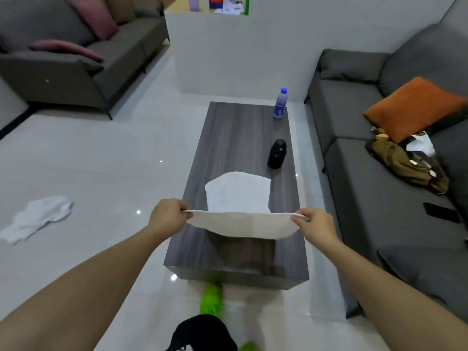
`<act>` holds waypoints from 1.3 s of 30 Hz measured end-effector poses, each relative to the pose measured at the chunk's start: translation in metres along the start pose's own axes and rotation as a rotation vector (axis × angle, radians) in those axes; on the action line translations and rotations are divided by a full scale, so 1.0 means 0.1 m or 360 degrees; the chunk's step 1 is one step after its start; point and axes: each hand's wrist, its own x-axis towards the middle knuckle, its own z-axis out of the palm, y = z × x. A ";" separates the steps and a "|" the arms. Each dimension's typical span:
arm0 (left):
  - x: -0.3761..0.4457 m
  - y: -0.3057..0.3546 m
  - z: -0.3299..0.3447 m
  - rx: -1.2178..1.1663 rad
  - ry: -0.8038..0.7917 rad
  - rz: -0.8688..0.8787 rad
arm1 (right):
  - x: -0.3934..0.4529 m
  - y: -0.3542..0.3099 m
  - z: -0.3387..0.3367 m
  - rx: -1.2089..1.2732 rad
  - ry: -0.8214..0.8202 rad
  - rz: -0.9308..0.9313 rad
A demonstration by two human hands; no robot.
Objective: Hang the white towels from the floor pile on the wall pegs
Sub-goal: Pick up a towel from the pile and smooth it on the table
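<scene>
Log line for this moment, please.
left hand: pinches towel | right hand: pinches towel | towel: stretched over table | floor pile: untouched | pegs: not visible

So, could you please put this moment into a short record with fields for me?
left hand: pinches one end of the held towel
right hand: pinches the other end
held towel: white, stretched over the coffee table
towel on table: white, under the held one
floor towel: crumpled on the tiles, left of the table
also on table: water bottle, black object
wall pegs: none in view
</scene>
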 end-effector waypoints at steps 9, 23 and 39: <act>0.68 -0.20 0.42 0.0035 -0.0281 -0.0097 | 0.57 0.08 0.43 -0.0097 -0.0126 0.0222; 3.09 1.35 -2.41 0.0060 0.0425 0.0388 | 2.87 -2.44 -1.23 0.0093 0.0599 -0.0297; 2.13 2.12 -3.61 -0.0092 0.1151 0.0629 | 2.23 -2.94 -2.57 0.0098 0.0856 -0.0796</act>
